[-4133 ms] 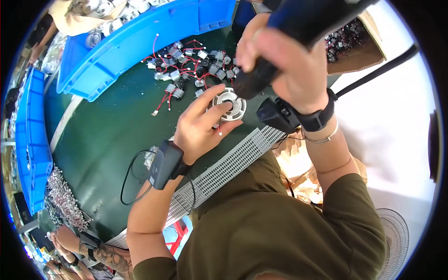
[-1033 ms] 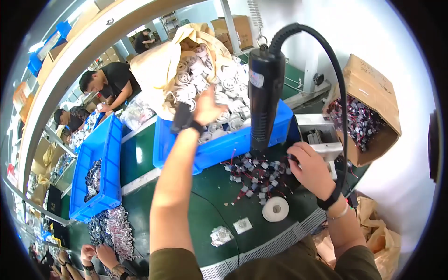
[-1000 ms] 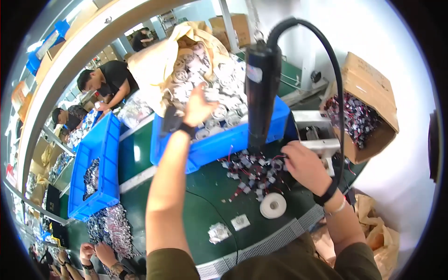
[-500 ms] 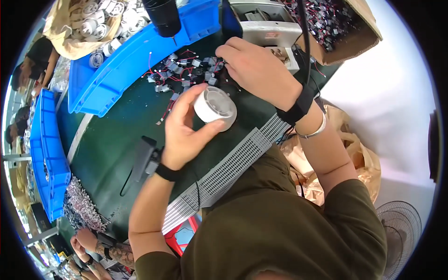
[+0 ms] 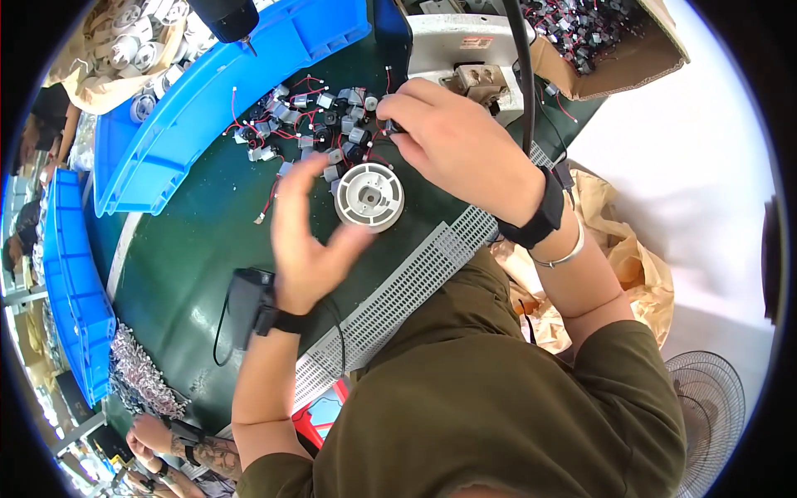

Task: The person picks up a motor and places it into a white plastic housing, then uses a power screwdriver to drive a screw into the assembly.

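Note:
A round white plastic housing [image 5: 370, 197] lies on the green table with its ribbed, hollow side up. Just left of it, my left hand [image 5: 309, 245] is open, slightly blurred, its thumb and fingers spread apart and holding nothing. My right hand [image 5: 452, 133] is closed in a pinch above and right of the housing. A small dark part, which looks like a small motor [image 5: 392, 126], shows at its fingertips, mostly hidden by them. Beyond the housing is a loose pile of small grey-and-black motors [image 5: 303, 120] with red and black wires.
A blue crate [image 5: 241, 91] with white housings stands behind the pile, a black power screwdriver [image 5: 226, 15] hanging over it. Far right are a metal machine [image 5: 465, 41] and a cardboard box [image 5: 614, 79] of motors. Another person's hands [image 5: 154, 433] are at lower left.
My left hand has let go of the white housing and drawn left. The housing now lies face up on the table. My right hand has come away slightly from the pile with a dark part.

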Action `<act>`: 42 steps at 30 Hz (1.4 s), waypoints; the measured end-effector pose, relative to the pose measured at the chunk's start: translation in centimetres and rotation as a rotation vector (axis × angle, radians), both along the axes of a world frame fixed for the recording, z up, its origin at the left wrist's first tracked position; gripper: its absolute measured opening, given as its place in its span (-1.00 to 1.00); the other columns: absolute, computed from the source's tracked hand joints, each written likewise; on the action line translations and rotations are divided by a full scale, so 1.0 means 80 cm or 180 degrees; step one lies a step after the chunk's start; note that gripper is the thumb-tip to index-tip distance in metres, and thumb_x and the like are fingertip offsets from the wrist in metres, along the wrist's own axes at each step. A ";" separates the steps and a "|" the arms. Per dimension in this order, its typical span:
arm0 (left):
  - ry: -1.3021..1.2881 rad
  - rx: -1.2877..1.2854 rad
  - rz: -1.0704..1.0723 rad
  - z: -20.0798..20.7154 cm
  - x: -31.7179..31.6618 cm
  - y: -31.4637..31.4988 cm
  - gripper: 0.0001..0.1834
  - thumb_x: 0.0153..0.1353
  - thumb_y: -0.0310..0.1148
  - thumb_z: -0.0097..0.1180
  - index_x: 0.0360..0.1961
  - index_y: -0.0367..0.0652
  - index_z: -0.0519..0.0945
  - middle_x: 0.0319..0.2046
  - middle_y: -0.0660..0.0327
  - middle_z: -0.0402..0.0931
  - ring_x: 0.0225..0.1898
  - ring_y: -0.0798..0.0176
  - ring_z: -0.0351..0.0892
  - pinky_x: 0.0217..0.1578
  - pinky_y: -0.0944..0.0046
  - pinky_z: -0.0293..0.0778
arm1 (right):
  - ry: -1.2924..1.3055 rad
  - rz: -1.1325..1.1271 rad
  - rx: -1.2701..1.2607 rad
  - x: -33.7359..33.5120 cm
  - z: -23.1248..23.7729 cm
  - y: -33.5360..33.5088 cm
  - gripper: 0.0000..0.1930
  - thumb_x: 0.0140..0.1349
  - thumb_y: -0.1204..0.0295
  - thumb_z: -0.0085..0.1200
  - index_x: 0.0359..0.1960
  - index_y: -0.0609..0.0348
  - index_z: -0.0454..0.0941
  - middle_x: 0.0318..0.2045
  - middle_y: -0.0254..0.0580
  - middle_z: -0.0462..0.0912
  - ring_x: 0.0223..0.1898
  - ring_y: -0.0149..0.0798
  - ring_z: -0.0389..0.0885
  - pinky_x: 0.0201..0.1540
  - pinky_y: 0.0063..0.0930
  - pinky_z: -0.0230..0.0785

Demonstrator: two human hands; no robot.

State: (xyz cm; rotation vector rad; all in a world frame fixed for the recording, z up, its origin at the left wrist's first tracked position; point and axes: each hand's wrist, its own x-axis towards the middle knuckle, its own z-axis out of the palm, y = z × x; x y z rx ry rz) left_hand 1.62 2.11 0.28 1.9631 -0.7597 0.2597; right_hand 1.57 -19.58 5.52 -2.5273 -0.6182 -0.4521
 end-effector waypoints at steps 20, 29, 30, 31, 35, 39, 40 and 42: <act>0.2341 -0.0889 -0.1103 0.013 0.083 -0.037 -0.82 0.19 -0.46 0.15 -0.20 -0.30 0.61 -0.33 0.30 0.62 -0.32 0.51 0.52 -0.25 0.46 0.46 | -0.0474 -0.0304 0.0148 0.024 0.020 0.000 -0.78 0.01 0.57 0.17 -0.26 0.18 0.51 -0.35 -0.22 0.53 -0.47 -0.24 0.57 -0.42 -0.50 0.41; 0.2134 -0.0820 -0.0862 0.022 0.085 -0.036 -0.86 0.21 -0.51 0.10 -0.24 -0.33 0.62 -0.34 0.20 0.63 -0.28 0.39 0.59 -0.20 0.41 0.48 | -0.0679 -0.0286 0.0341 0.024 0.022 -0.001 -0.77 0.00 0.57 0.18 -0.26 0.19 0.50 -0.36 -0.21 0.54 -0.47 -0.24 0.58 -0.41 -0.49 0.43; 0.2031 -0.1007 -0.0841 0.019 0.085 -0.036 -0.87 0.18 -0.51 0.14 -0.27 -0.32 0.63 -0.37 0.20 0.63 -0.32 0.43 0.57 -0.24 0.44 0.47 | -0.0555 -0.0250 0.0279 0.023 0.020 -0.001 -0.78 0.01 0.58 0.17 -0.26 0.19 0.50 -0.37 -0.21 0.54 -0.48 -0.23 0.57 -0.41 -0.48 0.43; 0.1927 -0.1194 -0.0820 0.018 0.084 -0.035 -0.88 0.15 -0.50 0.18 -0.29 -0.31 0.65 -0.40 0.20 0.64 -0.36 0.47 0.56 -0.29 0.47 0.46 | -0.0431 -0.0213 0.0218 0.020 0.019 0.000 -0.78 0.01 0.59 0.16 -0.26 0.19 0.50 -0.37 -0.20 0.53 -0.48 -0.22 0.57 -0.41 -0.47 0.43; 0.1728 -0.1113 -0.0718 0.026 0.079 -0.028 -0.90 0.11 -0.55 0.21 -0.32 -0.31 0.65 -0.41 0.23 0.63 -0.37 0.49 0.55 -0.31 0.49 0.46 | -0.0320 -0.0242 -0.0477 0.016 0.009 0.003 -0.79 0.04 0.58 0.08 -0.23 0.21 0.48 -0.36 -0.17 0.47 -0.38 -0.10 0.54 -0.37 -0.35 0.43; 0.1362 -0.1018 -0.0740 0.037 0.077 -0.016 -0.91 0.14 -0.60 0.16 -0.30 -0.30 0.59 -0.39 0.21 0.60 -0.34 0.41 0.57 -0.26 0.45 0.46 | -0.0313 -0.0417 -0.0858 0.009 0.021 0.007 -0.78 0.04 0.57 0.04 -0.22 0.20 0.47 -0.34 -0.16 0.45 -0.34 -0.06 0.52 -0.34 -0.31 0.43; 0.1373 -0.1210 -0.0760 0.039 0.079 -0.011 -0.92 0.16 -0.59 0.14 -0.29 -0.29 0.58 -0.41 0.23 0.59 -0.36 0.42 0.56 -0.26 0.45 0.44 | -0.0497 -0.0636 -0.0927 0.008 0.025 0.006 -0.78 0.04 0.57 0.04 -0.22 0.19 0.47 -0.34 -0.17 0.45 -0.35 -0.07 0.53 -0.34 -0.32 0.44; 0.1473 -0.1657 -0.0797 0.036 0.087 -0.003 -0.91 0.13 -0.58 0.18 -0.31 -0.29 0.58 -0.43 0.23 0.60 -0.39 0.45 0.54 -0.31 0.48 0.45 | -0.0810 -0.0862 -0.1005 0.006 0.030 0.005 -0.78 0.05 0.56 0.05 -0.22 0.19 0.47 -0.35 -0.19 0.44 -0.35 -0.08 0.53 -0.35 -0.31 0.44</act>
